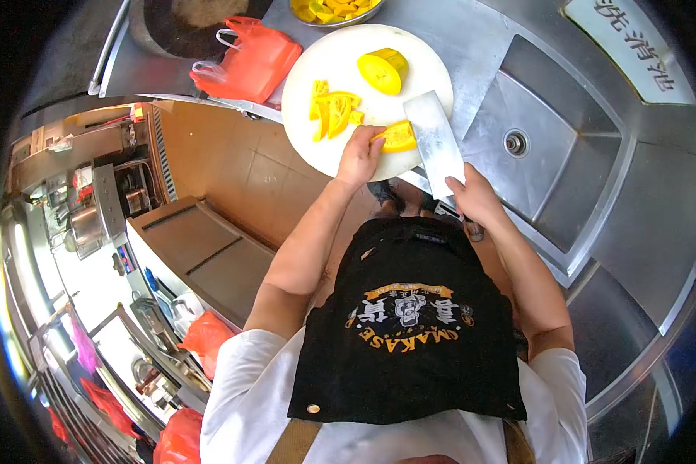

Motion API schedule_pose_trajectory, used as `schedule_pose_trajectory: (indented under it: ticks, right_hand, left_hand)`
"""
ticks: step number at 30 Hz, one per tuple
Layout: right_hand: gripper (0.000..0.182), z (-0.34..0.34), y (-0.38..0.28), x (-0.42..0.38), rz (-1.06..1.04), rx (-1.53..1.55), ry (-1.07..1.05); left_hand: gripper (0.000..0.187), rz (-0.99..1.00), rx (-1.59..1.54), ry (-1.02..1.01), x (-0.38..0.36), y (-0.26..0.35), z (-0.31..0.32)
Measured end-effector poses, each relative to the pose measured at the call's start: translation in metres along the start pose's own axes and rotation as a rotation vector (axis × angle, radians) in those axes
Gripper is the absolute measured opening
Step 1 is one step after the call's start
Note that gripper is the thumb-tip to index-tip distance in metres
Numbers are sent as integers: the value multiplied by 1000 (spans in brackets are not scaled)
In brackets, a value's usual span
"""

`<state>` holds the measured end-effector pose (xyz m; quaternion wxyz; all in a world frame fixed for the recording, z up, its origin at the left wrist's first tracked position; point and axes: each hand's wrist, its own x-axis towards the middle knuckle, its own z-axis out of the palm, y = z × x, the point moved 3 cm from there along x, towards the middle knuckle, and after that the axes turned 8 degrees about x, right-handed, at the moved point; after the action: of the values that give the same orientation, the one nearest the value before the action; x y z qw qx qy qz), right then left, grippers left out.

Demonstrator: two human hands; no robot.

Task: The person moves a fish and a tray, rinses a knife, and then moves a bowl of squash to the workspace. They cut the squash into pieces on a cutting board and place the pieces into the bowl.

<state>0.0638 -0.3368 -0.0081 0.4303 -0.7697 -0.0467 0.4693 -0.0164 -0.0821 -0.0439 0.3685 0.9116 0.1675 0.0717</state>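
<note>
My left hand (360, 157) grips one end of a yellow pumpkin piece (399, 137) near the front edge of a round white cutting board (433, 62). In my right hand (475, 196) is the handle of a cleaver (435, 139), its broad blade against the right end of that piece. Further back on the board lies a larger pumpkin chunk (383, 70). Several cut pumpkin strips (333, 113) rest on the board's left side. The blade hides part of the held piece's right end.
A metal bowl (334, 22) of yellow pieces stands behind the board. Left of it lies a red plastic bag (260, 62). A steel sink (533, 193) with a drain is on the right. Shelving with cookware (85, 224) stands far left.
</note>
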Motion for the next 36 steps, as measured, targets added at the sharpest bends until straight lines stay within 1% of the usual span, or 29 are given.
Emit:
schedule_pose_trajectory:
  ticks: [2, 5, 7, 8, 10, 11, 13, 14, 18, 20, 23, 25, 28, 30, 32, 35, 36]
  right_hand:
    - [37, 3, -4, 12, -11, -55, 11]
    - [36, 12, -20, 23, -26, -54, -8]
    - [37, 24, -8, 40, -50, -85, 20]
    - [37, 27, -15, 41, -64, -98, 37]
    - [38, 21, -17, 24, 0, -49, 7]
    - [39, 21, -17, 11, 38, -27, -10]
    - [39, 19, 5, 4, -63, -74, -11]
    - [39, 21, 3, 2, -40, -70, -16]
    - [39, 31, -10, 8, 55, -22, -85]
    - [40, 41, 0, 24, 23, -22, -81]
    - [40, 43, 16, 26, -75, -114, -77]
    - [42, 42, 0, 3, 136, -81, -150]
    - [44, 56, 18, 18, -32, -170, -84]
    - [44, 62, 8, 19, -102, -219, -73]
    - [43, 62, -9, 15, -112, -381, -35]
    - [41, 71, -25, 11, -97, -496, -49]
    - [41, 71, -22, 9, -114, -483, -44]
  left_hand:
    - [20, 12, -4, -13, -1, -1, -1]
    - [20, 30, 20, -26, 0, -3, 0]
    - [19, 23, 30, -21, -2, -2, 2]
    - [20, 19, 40, 26, -4, -1, 4]
    - [22, 13, 56, 118, -10, 0, 10]
    - [24, 11, 49, 97, -11, -3, 12]
    - [32, 82, 204, 114, -13, -2, 11]
    - [36, 111, 287, 124, -15, -1, 8]
    - [71, 68, 461, 43, -22, 5, 4]
    - [88, 21, 574, -5, -24, 9, 7]
    - [97, -47, 579, -46, -25, 8, 8]
    - [98, -36, 593, -45, -24, 5, 9]
    - [98, -38, 575, -45, -25, 6, 10]
    - [98, -44, 578, -54, -29, 4, 9]
    - [98, -51, 588, -51, -28, 3, 12]
    - [93, -103, 597, -30, -28, 7, 13]
    - [91, -119, 609, -35, -30, 7, 14]
